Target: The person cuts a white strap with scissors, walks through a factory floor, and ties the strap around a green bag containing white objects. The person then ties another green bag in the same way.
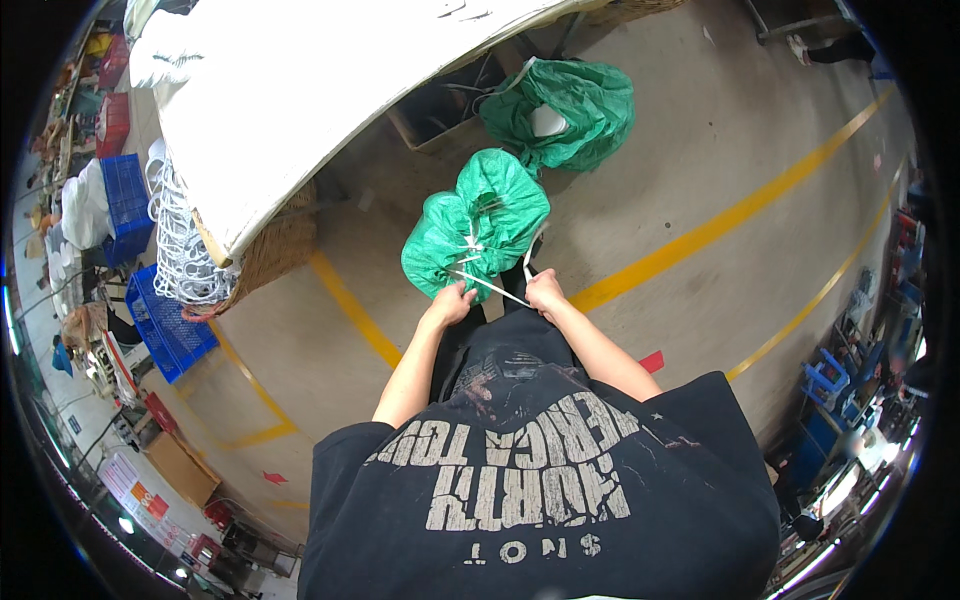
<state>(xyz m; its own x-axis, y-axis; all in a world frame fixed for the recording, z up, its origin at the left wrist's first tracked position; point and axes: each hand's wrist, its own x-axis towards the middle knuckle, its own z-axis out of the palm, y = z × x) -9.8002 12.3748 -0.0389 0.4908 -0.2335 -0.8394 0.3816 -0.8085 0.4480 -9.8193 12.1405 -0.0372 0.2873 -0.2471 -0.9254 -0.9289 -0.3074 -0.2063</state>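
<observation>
In front of my legs stands a green woven sack [430,235], its mouth bunched together with white strap at the gather. A white strap [500,291] runs slanting from the gather down to my right hand [545,290], whose fingers are closed round it. My left hand [455,303] is closed at the sack's near lower edge, beside the strap; its fingertips are partly hidden, so what they pinch cannot be made out. Just beyond is a second green sack [600,110], its mouth loose around something white [548,121].
A large white-topped table [300,80] fills the far left, with a wicker basket [275,250] and a bundle of white cord [190,250] at its corner. Blue crates [165,325] stand to the left. Yellow lines [720,225] mark the floor. Someone's leg [840,50] shows far right.
</observation>
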